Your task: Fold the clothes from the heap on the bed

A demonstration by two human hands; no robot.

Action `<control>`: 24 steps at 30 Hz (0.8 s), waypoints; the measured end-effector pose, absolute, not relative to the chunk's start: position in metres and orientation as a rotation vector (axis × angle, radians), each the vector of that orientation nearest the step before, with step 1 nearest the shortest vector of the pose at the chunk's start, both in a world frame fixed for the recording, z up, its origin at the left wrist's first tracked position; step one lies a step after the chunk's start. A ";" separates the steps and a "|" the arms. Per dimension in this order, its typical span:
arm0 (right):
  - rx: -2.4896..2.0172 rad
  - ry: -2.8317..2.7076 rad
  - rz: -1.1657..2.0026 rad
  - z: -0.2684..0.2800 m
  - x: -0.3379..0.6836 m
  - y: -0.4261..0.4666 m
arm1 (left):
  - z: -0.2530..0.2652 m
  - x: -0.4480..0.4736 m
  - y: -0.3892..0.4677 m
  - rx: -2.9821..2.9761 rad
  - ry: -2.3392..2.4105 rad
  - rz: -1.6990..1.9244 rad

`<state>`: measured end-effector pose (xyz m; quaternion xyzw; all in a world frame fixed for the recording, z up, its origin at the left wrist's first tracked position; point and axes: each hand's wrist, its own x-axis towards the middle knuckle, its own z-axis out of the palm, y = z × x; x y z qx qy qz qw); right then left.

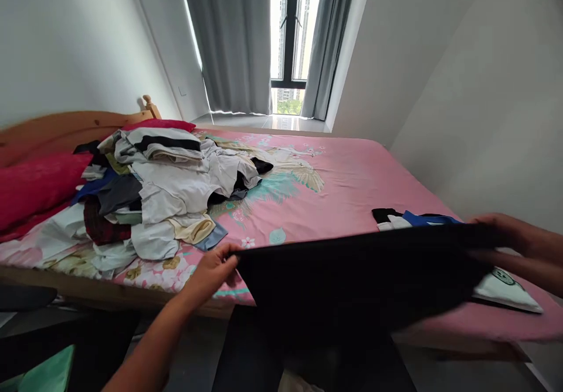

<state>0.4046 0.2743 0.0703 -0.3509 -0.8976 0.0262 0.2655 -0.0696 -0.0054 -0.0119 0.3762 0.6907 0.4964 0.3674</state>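
A black garment (352, 280) is pulled taut between my two hands, its upper edge nearly straight and its lower part hanging over the bed's front edge. My left hand (217, 269) pinches its left top corner between thumb and fingers. At the other end, my right hand (501, 230) grips the garment, partly hidden by the cloth and slightly blurred. What kind of garment it is, I cannot tell. Behind its right part lie folded clothes (409, 219) in black, white and blue. A white folded piece with a printed face (505, 292) sits below my right hand.
The bed (347, 175) has a pink patterned sheet. A heap of mixed clothes (171, 186) covers its left side, beside red pillows (41, 189) and a wooden headboard (74, 121). Grey curtains (233, 40) flank the window. A green item (48, 371) is at the lower left.
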 end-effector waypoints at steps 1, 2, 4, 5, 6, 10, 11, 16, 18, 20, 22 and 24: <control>-0.951 -2.449 0.182 0.073 0.392 0.284 | 0.005 -0.081 0.006 1.022 1.787 1.359; -0.960 -2.445 0.277 0.074 0.380 0.292 | 0.021 -0.092 0.016 1.085 1.807 1.429; -0.970 -2.354 0.334 0.067 0.360 0.304 | 0.047 -0.108 0.032 1.212 1.895 1.471; -0.948 -2.306 0.307 0.059 0.352 0.308 | 0.053 -0.115 0.037 1.280 1.964 1.437; -0.909 -2.284 0.285 0.046 0.345 0.311 | 0.053 -0.119 0.040 1.353 2.043 1.380; -0.715 -2.320 0.241 -0.037 0.333 0.304 | -0.004 -0.120 0.031 1.633 2.261 1.144; -0.698 -2.341 0.230 -0.062 0.334 0.298 | -0.028 -0.117 0.024 1.638 2.280 1.092; -0.731 -2.450 0.277 -0.172 0.355 0.255 | -0.139 -0.098 -0.024 1.621 2.321 0.912; -0.766 -2.432 0.320 -0.194 0.366 0.241 | -0.162 -0.094 -0.039 1.658 2.372 0.884; -0.872 -2.394 0.422 -0.202 0.372 0.232 | -0.170 -0.094 -0.046 1.717 2.416 0.844; -1.083 -2.307 0.603 -0.198 0.371 0.230 | -0.169 -0.095 -0.047 1.774 2.419 0.803; -1.358 -2.155 0.795 -0.188 0.362 0.232 | -0.162 -0.093 -0.043 1.802 2.417 0.804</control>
